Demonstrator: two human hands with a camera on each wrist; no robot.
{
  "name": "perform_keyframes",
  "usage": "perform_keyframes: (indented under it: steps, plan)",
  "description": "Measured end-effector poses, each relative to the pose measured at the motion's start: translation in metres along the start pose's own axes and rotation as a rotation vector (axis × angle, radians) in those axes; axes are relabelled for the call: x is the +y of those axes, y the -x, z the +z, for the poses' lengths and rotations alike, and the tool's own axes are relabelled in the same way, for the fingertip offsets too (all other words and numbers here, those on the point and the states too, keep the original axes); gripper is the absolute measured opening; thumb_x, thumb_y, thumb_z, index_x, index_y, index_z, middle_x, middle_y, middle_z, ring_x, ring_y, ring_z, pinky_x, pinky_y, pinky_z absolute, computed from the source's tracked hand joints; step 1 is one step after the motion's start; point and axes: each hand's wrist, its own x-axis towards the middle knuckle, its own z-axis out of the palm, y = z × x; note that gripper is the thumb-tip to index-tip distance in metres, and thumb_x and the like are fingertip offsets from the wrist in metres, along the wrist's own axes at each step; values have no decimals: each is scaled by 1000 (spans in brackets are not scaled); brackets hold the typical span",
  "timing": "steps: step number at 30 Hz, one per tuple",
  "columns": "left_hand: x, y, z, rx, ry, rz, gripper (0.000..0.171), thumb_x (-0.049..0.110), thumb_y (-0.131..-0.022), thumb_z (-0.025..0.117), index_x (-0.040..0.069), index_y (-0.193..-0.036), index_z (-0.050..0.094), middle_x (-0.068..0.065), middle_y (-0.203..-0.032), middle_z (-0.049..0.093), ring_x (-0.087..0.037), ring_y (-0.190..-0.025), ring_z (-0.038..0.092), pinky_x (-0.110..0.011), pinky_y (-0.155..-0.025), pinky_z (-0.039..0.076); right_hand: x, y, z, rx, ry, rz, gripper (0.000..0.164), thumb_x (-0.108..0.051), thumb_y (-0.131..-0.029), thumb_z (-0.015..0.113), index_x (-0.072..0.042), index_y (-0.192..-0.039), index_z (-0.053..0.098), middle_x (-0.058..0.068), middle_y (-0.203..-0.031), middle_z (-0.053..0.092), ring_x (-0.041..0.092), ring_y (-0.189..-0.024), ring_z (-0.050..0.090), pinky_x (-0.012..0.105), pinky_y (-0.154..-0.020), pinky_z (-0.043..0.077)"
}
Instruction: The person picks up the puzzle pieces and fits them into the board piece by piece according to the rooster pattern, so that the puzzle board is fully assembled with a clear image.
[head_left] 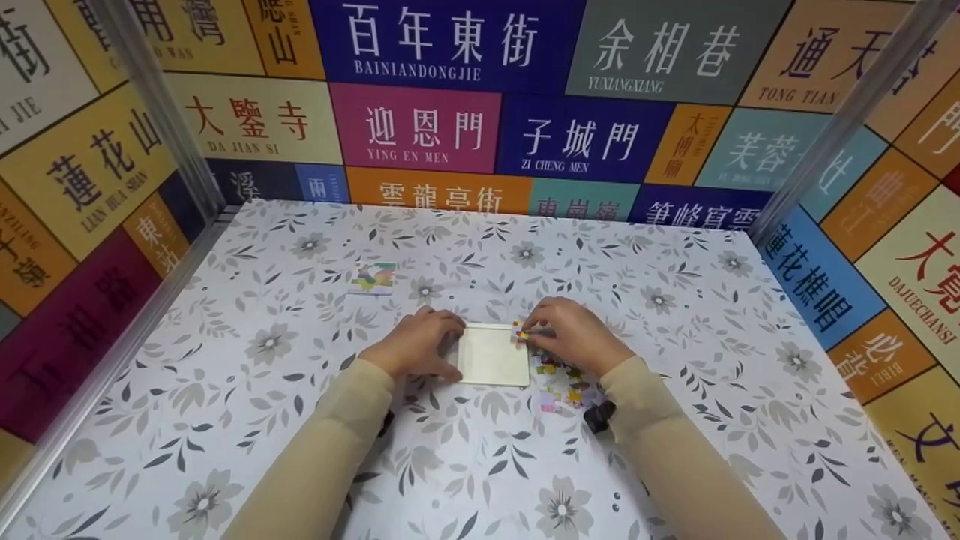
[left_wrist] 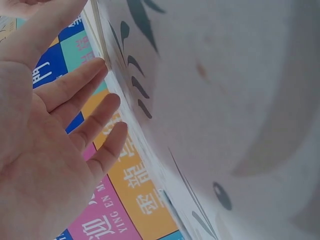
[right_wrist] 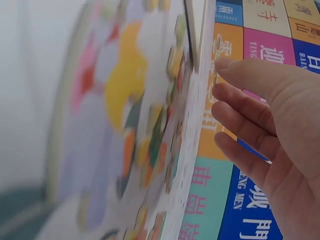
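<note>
A shallow cream puzzle tray [head_left: 493, 356] lies on the table between both hands, its inner face bare. Along its left side is my left hand [head_left: 418, 343], thumb near the lower corner and forefinger by the upper one. The left wrist view shows the other fingers [left_wrist: 107, 107] extended loosely beside the table. Over the tray's upper right edge, my right hand [head_left: 574, 334] pinches a small colourful jigsaw piece [head_left: 519, 332] between thumb and forefinger. In the right wrist view that piece [right_wrist: 218, 55] appears edge-on at the fingertips. Loose jigsaw pieces [head_left: 564, 391] lie below this hand, partly hidden by it.
Farther back on the left lies a small square picture card [head_left: 372, 278]. A floral cloth [head_left: 480, 465] covers the table. Panels with printed street names [head_left: 420, 127] stand behind and at both sides, with clear uprights [head_left: 832, 124] at the corners.
</note>
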Motion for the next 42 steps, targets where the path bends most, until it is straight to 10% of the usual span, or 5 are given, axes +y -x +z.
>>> perform_keyframes:
  steps: [42]
  plan:
    - [2,0,-2,-15,-45,-15,66,35,-76,92,8,-131,69,-6,-144,61,-35,-127,51,-52,-109,43,-48,-47,33,-12,28,-125,10,-12,-93,76,-15,-100,82,-1,-104,72,20,-100,67,39,-91,56]
